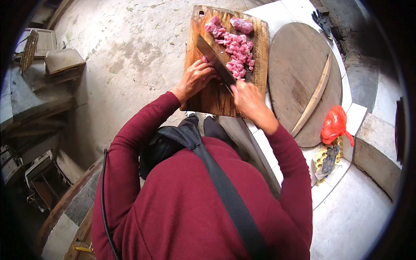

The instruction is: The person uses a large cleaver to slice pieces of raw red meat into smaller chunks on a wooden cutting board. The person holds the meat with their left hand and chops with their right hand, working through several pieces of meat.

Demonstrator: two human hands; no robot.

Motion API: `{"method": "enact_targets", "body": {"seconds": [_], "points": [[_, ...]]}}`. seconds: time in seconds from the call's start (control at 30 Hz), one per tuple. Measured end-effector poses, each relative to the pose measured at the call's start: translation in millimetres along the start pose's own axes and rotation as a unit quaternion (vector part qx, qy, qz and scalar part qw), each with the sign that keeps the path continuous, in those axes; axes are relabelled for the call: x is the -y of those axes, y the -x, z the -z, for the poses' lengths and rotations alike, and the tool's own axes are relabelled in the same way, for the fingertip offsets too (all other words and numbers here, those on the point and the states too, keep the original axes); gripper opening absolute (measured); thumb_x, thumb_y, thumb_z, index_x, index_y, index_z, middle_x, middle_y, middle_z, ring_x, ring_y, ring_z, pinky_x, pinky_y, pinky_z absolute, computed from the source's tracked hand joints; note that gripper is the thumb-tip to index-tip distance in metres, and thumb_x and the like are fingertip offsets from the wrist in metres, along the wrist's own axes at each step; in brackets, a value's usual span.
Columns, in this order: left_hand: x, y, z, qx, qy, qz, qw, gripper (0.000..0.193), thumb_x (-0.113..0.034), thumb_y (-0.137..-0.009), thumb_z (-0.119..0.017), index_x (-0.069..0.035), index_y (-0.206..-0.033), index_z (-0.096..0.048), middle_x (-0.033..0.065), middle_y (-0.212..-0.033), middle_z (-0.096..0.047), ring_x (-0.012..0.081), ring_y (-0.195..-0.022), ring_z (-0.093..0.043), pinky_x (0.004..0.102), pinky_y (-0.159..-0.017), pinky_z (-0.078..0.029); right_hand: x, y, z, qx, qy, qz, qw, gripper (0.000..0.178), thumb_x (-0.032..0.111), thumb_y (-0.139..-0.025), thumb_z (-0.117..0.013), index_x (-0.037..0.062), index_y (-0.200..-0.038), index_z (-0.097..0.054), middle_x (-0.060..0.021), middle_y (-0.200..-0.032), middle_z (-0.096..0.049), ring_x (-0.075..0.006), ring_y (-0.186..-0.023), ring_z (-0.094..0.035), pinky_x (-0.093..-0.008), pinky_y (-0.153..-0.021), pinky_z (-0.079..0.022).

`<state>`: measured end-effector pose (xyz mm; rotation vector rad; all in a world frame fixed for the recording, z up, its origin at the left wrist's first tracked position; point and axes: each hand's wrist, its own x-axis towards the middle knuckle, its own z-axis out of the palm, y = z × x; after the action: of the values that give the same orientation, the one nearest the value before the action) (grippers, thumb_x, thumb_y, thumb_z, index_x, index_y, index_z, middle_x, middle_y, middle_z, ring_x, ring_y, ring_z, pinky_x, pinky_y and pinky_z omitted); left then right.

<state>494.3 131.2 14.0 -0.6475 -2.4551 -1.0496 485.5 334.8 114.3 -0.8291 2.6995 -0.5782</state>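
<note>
My right hand (251,102) is closed round the handle of a kitchen knife (215,62). Its broad, dark blade slants up and left across a wooden cutting board (206,102). On the blade's left side, the curled fingers of my left hand (195,79) press on a small piece of raw meat (205,59), mostly hidden by the fingers and the blade. Right of the blade lies a strip of pink diced meat (238,52). Two larger chunks rest near the board's far end, one of them an oval lump of meat (242,25).
Right of the board, a round wooden lid (294,73) with a long bar handle lies on a white-tiled counter (318,195). A knotted red plastic bag (333,123) sits beside it. A dark glove (321,21) lies at the far right. Wooden boards (65,60) are stacked at left.
</note>
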Motion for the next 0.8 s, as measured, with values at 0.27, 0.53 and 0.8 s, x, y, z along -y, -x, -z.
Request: {"method": "enact_targets", "body": {"seconds": [0.27, 0.53, 0.8], "points": [[-5.1, 2.8, 8.8, 0.014, -0.036, -0.007, 0.999, 0.011, -0.009, -0.077, -0.063, -0.01, -0.088, -0.065, 0.0053, -0.095, -0.061, 0.0234, -0.088, -0.057, 0.033, -0.079, -0.048, -3.9, -20.8, -1.9, 0.011, -0.013, -0.021, 1.0, 0.019, 0.015, -0.089, -0.049, 0.0015, -0.08, -0.057, -0.0245, -0.074, -0.061, -0.0403, -0.07, -0.063, -0.0495, -0.058, -0.05], [-3.9, -11.3, 3.1, 0.008, 0.022, 0.042, 0.999, 0.003, -0.011, -0.078, -0.063, -0.011, -0.081, -0.065, 0.0052, -0.088, -0.06, 0.0244, -0.084, -0.056, 0.0331, -0.076, -0.047, 3.1, 36.0, 31.5, 0.039, 0.061, -0.055, 0.996, 0.023, 0.018, -0.09, -0.05, -0.0016, -0.078, -0.053, -0.0254, -0.065, -0.059, -0.0426, -0.064, -0.061, -0.0507, -0.058, -0.048], [2.7, -1.9, 4.1, 0.032, 0.018, 0.031, 0.999, 0.013, -0.007, -0.075, -0.064, -0.01, -0.087, -0.068, 0.005, -0.09, -0.062, 0.0243, -0.085, -0.058, 0.0339, -0.076, -0.049, 3.7, -23.2, -8.4, -0.021, -0.019, -0.015, 0.999, 0.023, 0.02, -0.089, -0.049, -0.0003, -0.08, -0.055, -0.0242, -0.076, -0.062, -0.0431, -0.074, -0.061, -0.0506, -0.066, -0.049]]}}
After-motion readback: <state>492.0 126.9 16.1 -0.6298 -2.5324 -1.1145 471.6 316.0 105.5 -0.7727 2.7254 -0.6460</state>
